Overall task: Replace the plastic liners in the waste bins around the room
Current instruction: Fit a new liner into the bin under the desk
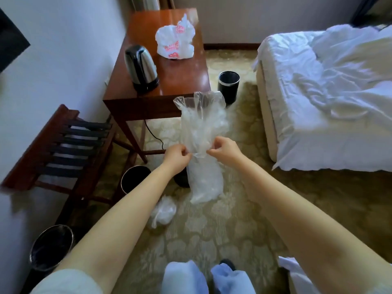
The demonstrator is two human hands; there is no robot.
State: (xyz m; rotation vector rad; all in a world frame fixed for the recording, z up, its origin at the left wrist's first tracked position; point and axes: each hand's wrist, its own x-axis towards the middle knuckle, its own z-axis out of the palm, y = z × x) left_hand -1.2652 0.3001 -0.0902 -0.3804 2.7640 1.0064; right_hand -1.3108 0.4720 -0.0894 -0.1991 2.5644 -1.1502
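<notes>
Head view. Finds left hand (177, 154) and right hand (222, 148) near each other but apart, each pinching the clear plastic liner (201, 128) at its gathered middle. Records liner held upright in the air above the carpet (212, 230). Notes black bin (229, 83) on the floor between desk (180, 77) and bed (318, 92); second bin (134, 180) beside the left forearm; third bin (51, 247) at bottom left, plastic showing at its rim. Notes crumpled plastic (162, 211) on carpet near liner's lower end. Logs kettle (141, 67) and printed white bag (176, 39) on desk.
</notes>
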